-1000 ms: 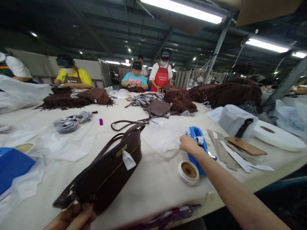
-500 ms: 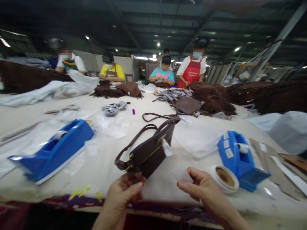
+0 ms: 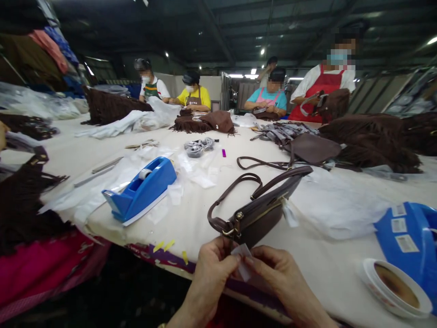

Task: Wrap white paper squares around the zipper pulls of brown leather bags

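A dark brown handbag (image 3: pixel 259 212) with long straps lies on the white table (image 3: pixel 191 218) just beyond my hands. My left hand (image 3: pixel 213 273) and my right hand (image 3: pixel 273 273) meet at the bag's near end, by its metal ring. Both pinch a small piece of clear tape (image 3: pixel 243 264) between thumb and fingers. A small white tag hangs from the bag's side.
A blue tape dispenser (image 3: pixel 141 189) sits to the left, a second one (image 3: pixel 411 241) and a tape roll (image 3: pixel 392 287) at the right. Fringed brown bags (image 3: pixel 368 141), plastic sheets and straps cover the far table. Several people in aprons work along the far side. Brown fringe hangs at my left.
My right hand left the blue dispenser and came back with a piece of tape. Both hands now meet at the bag's near end. The view has swung to the left.
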Motion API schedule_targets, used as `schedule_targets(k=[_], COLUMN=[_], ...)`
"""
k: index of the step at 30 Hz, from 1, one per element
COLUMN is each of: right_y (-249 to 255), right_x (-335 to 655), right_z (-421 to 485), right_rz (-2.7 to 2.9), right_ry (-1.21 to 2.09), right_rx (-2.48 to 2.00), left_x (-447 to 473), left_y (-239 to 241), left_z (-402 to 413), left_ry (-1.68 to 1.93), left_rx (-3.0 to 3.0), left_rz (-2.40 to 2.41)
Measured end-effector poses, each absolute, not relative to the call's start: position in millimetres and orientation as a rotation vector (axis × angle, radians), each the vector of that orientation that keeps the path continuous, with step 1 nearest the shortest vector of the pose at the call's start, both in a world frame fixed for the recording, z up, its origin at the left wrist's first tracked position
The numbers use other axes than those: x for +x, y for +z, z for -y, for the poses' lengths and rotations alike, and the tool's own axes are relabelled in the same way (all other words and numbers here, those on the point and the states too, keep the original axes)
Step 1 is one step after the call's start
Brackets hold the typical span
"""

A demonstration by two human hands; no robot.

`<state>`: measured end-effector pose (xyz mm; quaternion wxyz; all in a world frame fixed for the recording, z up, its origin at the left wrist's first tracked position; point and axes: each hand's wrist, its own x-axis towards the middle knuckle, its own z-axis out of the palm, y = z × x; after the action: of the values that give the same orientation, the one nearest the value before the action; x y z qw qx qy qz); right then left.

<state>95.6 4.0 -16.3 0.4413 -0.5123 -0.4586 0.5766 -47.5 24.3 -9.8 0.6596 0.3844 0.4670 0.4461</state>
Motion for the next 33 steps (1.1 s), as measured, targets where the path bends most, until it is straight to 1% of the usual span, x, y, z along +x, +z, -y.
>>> schedule_targets(k=[5,13,24,33], right_y=[-30,-37,-30,-30], right_x=[88,75,66,64], right_z=[2,10,12,14], right_rz=[1.041,0.933,0.95,0.941], right_ry=[1.277,1.283,1.305,1.301], right_rx=[-1.37,-1.333,-1.295,-1.318], left_x=[-59,-61,-55,-55], left_y=[-4,-4,-2,-3], left_z=[-31,-34,-36,-34], left_ry=[0.99,0.902,0.97,0.991], left_rx=[0.976,0.85,0.684,0.72], left_rz=[-1.112,-1.102,-1.0,-1.021])
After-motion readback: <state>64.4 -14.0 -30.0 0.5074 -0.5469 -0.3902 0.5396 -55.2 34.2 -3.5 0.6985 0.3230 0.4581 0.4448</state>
